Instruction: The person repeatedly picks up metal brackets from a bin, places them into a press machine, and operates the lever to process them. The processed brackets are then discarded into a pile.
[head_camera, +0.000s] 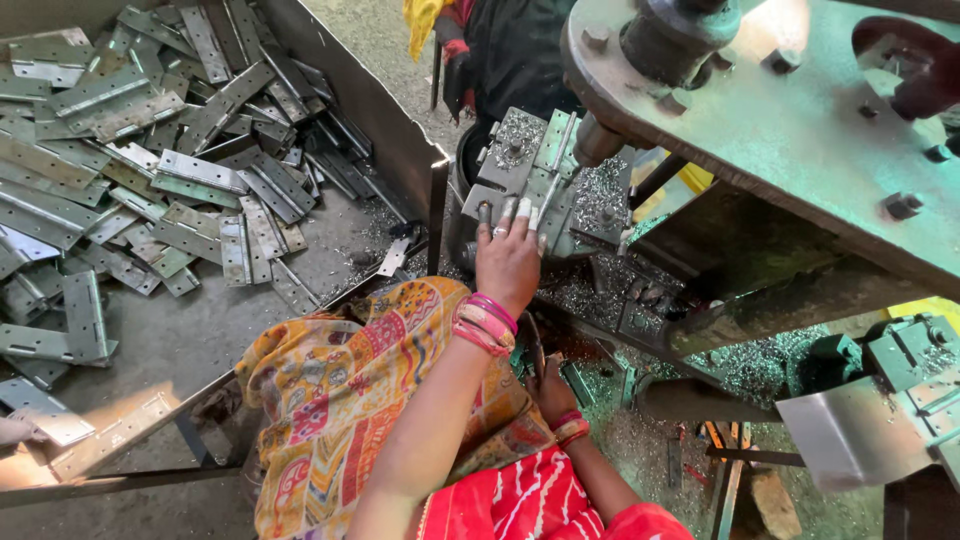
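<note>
My left hand (508, 258), with pink bangles on the wrist, reaches forward to the jig (500, 160) of a press machine. Its fingers lie flat on a grey metal hinge plate (545, 165) and hold it on the jig, under the punch (597, 140). Lower down, my right hand (553, 388), also with bangles, is partly hidden behind my left forearm. It sits next to a thin dark rod (535, 345); its grip cannot be made out. A yellow patterned cloth (340, 400) covers my lap.
A big metal bin (400, 140) at the left holds several loose hinge plates (150, 150). Metal shavings (600, 200) lie around the jig. The heavy bolted machine plate (800, 130) overhangs at the top right. Another person in dark clothes (510, 50) stands beyond the machine.
</note>
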